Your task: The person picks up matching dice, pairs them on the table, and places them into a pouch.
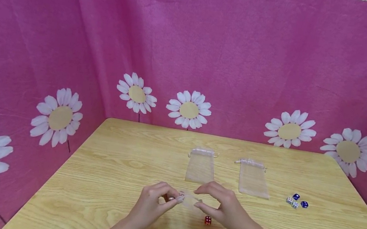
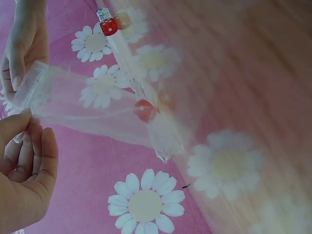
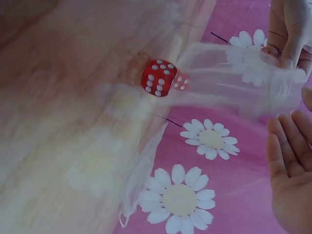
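My left hand (image 1: 155, 202) pinches the mouth of a sheer pale pink drawstring bag (image 2: 87, 105) between thumb and index finger. At the bag's opposite side, my right hand (image 1: 223, 207) has its thumb and index finger apart; its other fingers look fairly straight (image 3: 297, 165). Through the bag's lower end a red die (image 2: 145, 111) shows, apparently inside. Another red die (image 1: 208, 220) with white pips lies on the table just below the right hand. The right wrist view shows that loose red die (image 3: 160, 78) close up.
Two more sheer drawstring bags, one behind the hands (image 1: 200, 166) and one to its right (image 1: 254, 178), lie flat on the wooden table (image 1: 111, 167). Farther right sit blue dice (image 1: 304, 204) and white dice (image 1: 290, 200). A pink flowered cloth (image 1: 245, 61) hangs around the table.
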Demonstrator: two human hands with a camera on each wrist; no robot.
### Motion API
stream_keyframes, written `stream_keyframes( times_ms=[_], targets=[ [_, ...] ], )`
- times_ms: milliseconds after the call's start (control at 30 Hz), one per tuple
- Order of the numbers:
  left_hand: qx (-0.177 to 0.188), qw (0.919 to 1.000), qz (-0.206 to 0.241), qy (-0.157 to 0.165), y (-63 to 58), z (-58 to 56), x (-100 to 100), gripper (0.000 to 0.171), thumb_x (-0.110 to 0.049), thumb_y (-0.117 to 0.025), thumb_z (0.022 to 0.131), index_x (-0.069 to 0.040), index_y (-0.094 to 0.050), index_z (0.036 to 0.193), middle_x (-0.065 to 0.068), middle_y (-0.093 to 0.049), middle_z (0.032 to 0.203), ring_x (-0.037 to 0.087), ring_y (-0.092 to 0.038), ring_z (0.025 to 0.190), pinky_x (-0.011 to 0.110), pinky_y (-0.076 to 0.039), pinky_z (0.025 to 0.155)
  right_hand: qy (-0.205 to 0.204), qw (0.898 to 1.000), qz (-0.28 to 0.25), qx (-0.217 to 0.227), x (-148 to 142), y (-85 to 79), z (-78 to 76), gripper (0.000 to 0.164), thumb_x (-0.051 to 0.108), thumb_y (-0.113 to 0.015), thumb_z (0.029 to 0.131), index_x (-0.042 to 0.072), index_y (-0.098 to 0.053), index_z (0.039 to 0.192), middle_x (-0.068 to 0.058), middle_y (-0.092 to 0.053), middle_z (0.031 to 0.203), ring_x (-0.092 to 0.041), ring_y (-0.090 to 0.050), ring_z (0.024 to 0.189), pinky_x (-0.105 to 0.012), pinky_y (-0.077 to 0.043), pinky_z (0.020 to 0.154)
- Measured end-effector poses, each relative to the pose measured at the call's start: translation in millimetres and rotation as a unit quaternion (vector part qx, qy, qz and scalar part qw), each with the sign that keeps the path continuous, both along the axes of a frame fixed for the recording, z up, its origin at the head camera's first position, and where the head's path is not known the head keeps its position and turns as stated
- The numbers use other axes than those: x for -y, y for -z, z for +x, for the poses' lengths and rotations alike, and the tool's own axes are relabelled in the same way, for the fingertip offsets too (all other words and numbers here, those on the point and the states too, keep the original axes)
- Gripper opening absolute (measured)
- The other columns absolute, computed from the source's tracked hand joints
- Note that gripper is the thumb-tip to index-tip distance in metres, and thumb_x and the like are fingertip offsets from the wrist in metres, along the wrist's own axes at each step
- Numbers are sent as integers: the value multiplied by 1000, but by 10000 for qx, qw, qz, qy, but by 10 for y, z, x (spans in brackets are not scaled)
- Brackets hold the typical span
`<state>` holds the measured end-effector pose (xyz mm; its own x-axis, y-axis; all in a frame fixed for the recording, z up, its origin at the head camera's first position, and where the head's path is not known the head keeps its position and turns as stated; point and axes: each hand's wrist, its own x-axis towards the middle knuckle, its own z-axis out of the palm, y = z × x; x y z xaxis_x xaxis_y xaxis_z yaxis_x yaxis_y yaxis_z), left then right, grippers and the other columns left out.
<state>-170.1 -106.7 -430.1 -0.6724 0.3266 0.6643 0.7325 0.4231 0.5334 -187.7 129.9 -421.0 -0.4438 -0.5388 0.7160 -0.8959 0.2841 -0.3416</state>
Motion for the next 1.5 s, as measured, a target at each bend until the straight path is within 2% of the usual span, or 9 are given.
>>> stream_keyframes(
  times_ms=[200,433,567,700,867,1033,1100,1300,1500],
  targets=[
    [263,9995,-29,-187,-16,9,19,6,-11,-78,81,-9,-73,81,1,-73,79,-1,-58,65,15,-52,58,422,9908,-383,1230,-4,28,1,22,6,-75,84,15,-70,103,1,-74,96,-12,-68,87,-25,-57,80],
    [441,9986,86,-268,-26,15,31,5,-11,-78,82,-9,-73,81,0,-74,80,0,-60,66,16,-54,58,388,9538,-851,2855,-76,49,-26,15,12,-68,91,5,-70,104,-12,-72,100,-14,-68,92,-24,-56,86],
    [587,9976,109,-355,-32,14,33,5,-14,-77,83,-10,-73,81,-1,-75,81,0,-61,66,16,-53,58,586,9385,-799,3308,-174,85,-34,16,17,-68,92,9,-70,106,-19,-70,105,-6,-67,94,-22,-55,88],
    [594,9974,136,-376,-34,11,28,5,-14,-77,83,-11,-74,81,-1,-74,80,1,-61,66,16,-53,58,750,9325,-579,3485,-313,116,-48,20,19,-67,93,6,-69,108,-21,-70,105,-1,-65,92,-22,-55,85],
    [542,9979,138,-336,-24,3,21,6,-15,-77,83,-10,-74,81,0,-75,80,1,-62,65,15,-53,58,863,9363,-224,3397,-463,144,-71,23,20,-69,92,3,-69,106,-17,-71,103,0,-63,89,-22,-55,80],
    [486,9982,132,-318,-26,-14,-1,7,-15,-77,82,-9,-74,80,1,-76,82,2,-63,65,15,-54,59,604,9614,653,2602,-495,202,-71,16,16,-72,89,5,-70,99,-11,-72,97,-7,-65,85,-24,-57,75],
    [469,9983,112,-323,-34,-25,-5,8,-15,-77,82,-8,-75,80,1,-76,82,3,-64,66,15,-54,59,503,9655,1139,2287,-467,219,-57,16,19,-73,88,6,-70,97,-7,-72,94,-9,-65,84,-24,-57,73],
    [513,9981,47,-339,-55,-46,-15,7,-13,-78,81,-7,-75,83,1,-75,78,4,-65,65,15,-54,60,579,9583,2419,1409,-344,241,50,15,30,-72,88,16,-68,94,8,-66,92,1,-59,85,-18,-54,72],
    [664,9971,25,-363,-81,-47,-17,5,-12,-77,81,-8,-75,83,1,-74,77,6,-65,64,15,-53,59,475,9628,2645,269,-279,268,75,8,20,-75,85,21,-67,85,11,-64,84,6,-49,76,-8,-44,63]
  ],
)
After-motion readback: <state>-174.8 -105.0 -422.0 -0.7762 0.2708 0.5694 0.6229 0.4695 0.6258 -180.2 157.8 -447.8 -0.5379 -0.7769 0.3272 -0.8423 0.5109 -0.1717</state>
